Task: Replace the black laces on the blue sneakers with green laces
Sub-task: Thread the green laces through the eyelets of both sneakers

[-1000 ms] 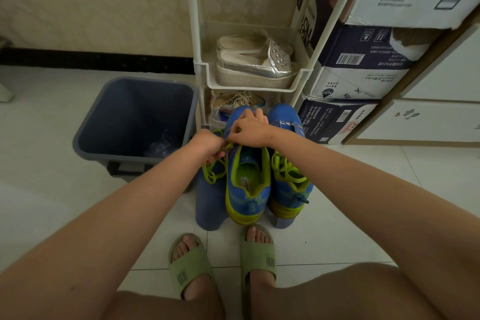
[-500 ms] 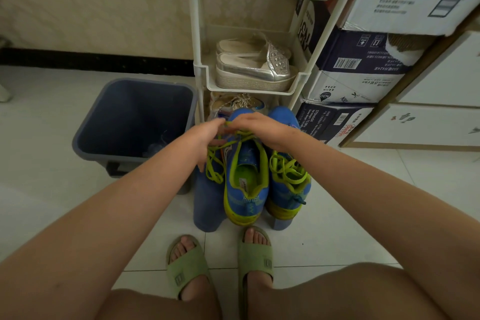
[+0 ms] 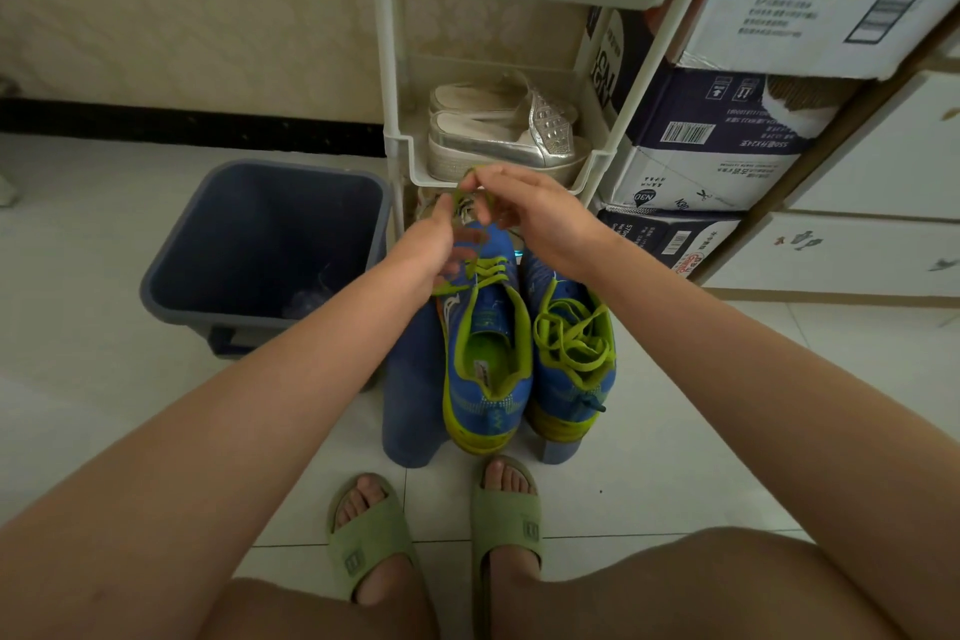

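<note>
Head camera, from the wearer outward: the green sandals (image 3: 371,535) stood just short of the heel of the half-laced sneaker (image 3: 485,343), which rested on a blue stool (image 3: 413,390) with the second sneaker (image 3: 571,364) touching its right side, that one's green lacing piled loose over the tongue. No black lace showed on either shoe. Above the half-laced sneaker's toe, the right hand (image 3: 530,218) pinched the green lace (image 3: 488,270) between thumb and forefinger. The left hand (image 3: 436,250), blurred, seemed to pinch the other run with curled fingertips. Only the eyelets nearest the toe were crossed, so I judged the lacing under halfway on this shoe. A sharp upward tug might have dragged the sneaker toward the stool's far edge or tipped it off, as neither hand steadied it. Uneven pulling could have left one end too short, and a slipped pinch might have let the tip back out of its eyelet. Left of the sneaker, the grey bin (image 3: 270,166) stood open-mouthed near enough to swallow a dropped end. Just beyond its toe rose the white rack (image 3: 387,68) with silver shoes (image 3: 498,146); stacked boxes (image 3: 717,146) closed the far right. Free room lay upward and back toward the wearer.
</note>
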